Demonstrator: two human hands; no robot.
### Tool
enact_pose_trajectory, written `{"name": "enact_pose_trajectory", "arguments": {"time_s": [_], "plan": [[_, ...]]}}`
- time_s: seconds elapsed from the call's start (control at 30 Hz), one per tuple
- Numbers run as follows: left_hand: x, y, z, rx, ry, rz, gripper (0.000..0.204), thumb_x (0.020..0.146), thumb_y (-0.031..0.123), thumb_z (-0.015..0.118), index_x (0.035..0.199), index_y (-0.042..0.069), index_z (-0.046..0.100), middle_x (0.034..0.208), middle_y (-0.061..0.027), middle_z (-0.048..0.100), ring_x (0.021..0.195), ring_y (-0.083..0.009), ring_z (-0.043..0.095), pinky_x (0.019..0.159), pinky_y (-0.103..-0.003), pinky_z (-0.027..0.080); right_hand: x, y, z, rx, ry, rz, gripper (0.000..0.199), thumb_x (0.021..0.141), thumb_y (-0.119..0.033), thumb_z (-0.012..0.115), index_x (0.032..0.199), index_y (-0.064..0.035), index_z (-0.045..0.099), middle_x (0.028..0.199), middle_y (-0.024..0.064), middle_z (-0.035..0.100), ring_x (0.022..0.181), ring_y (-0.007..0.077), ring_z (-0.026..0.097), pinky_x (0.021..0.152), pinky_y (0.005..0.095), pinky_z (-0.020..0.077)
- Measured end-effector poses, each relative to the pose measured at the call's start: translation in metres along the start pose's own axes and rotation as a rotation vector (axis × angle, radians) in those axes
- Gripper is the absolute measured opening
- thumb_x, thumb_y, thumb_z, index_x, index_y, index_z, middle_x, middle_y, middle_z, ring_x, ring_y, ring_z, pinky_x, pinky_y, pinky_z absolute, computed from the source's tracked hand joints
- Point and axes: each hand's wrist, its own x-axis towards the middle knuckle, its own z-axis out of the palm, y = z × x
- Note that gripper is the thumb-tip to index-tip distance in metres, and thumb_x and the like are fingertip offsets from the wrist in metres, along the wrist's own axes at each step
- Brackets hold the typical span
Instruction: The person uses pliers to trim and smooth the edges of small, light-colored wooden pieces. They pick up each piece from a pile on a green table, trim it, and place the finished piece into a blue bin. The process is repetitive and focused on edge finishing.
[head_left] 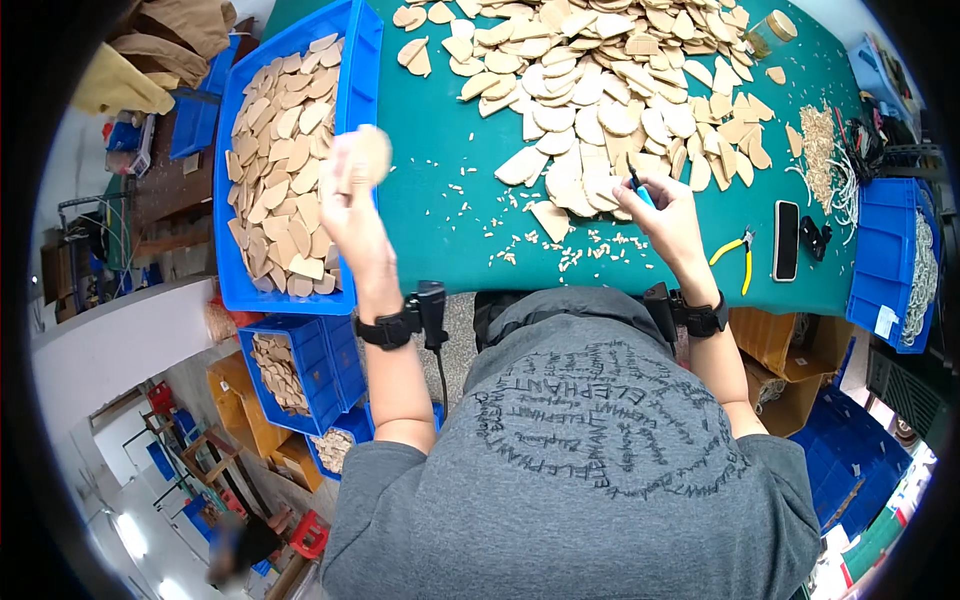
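My left hand [352,205] is closed round a rounded tan cardboard piece [373,154], slightly smeared by motion. It hangs over the right rim of a long blue bin [362,70], which is filled with half-round cardboard pieces [285,150]. Between the fingers of my right hand [668,222] sits a slim blue-and-black hand tool [641,190], its exact kind unclear. That hand is at the near edge of a wide heap of loose cardboard pieces [590,110] on the green table [430,230]. Small cut scraps [570,250] lie scattered in front of the heap.
Yellow-handled pliers [747,268], a phone [786,242] and a black object [815,238] lie right of my right hand. Beyond them are a scrap pile [820,160] and a blue crate [885,255] of pale strands. A jar [772,32] lies far right. More filled bins [318,365] stand lower left.
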Motion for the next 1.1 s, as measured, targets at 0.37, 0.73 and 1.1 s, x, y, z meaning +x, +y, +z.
{"name": "enact_pose_trajectory", "arguments": {"time_s": [0.37, 0.73, 1.1], "plan": [[-0.038, -0.147, 0.076, 1.058, -0.748, 0.18, 0.059, 0.073, 0.036, 0.075, 0.117, 0.002, 0.056, 0.109, -0.0168, 0.054, 0.101, -0.0307, 0.052, 0.085, -0.04, 0.045, -0.009, 0.013, -0.005, -0.013, 0.038, -0.023, 0.016, 0.083, -0.015, 0.07, 0.085, -0.0004, 0.064, 0.065, -0.0062, 0.053, 0.059, 0.0006, 0.041, 0.051, 0.0183, 0.0309], [-0.053, -0.036, 0.061, -0.323, -0.693, -0.671, 0.037, 0.087, 0.015, 0.059, 0.12, 0.002, 0.047, 0.099, -0.0186, 0.065, 0.082, -0.0226, 0.069, 0.065, -0.027, 0.058, -0.006, 0.005, 0.016, -0.089, -0.086, -0.114, 0.023, 0.08, -0.022, 0.072, 0.094, -0.0047, 0.066, 0.081, 0.0049, 0.063, 0.072, 0.0116, 0.056, 0.067, 0.0265, 0.0458], [-0.076, 0.016, 0.062, -0.164, -0.714, -0.423, 0.031, 0.085, 0.01, 0.068, 0.113, -0.001, 0.062, 0.1, -0.0085, 0.066, 0.083, -0.0115, 0.064, 0.064, -0.024, 0.056, -0.007, -0.018, 0.02, -0.124, -0.245, -0.026, 0.031, 0.08, -0.031, 0.07, 0.098, -0.0053, 0.067, 0.084, 0.0079, 0.064, 0.079, 0.0155, 0.059, 0.069, 0.0295, 0.0473]]}}
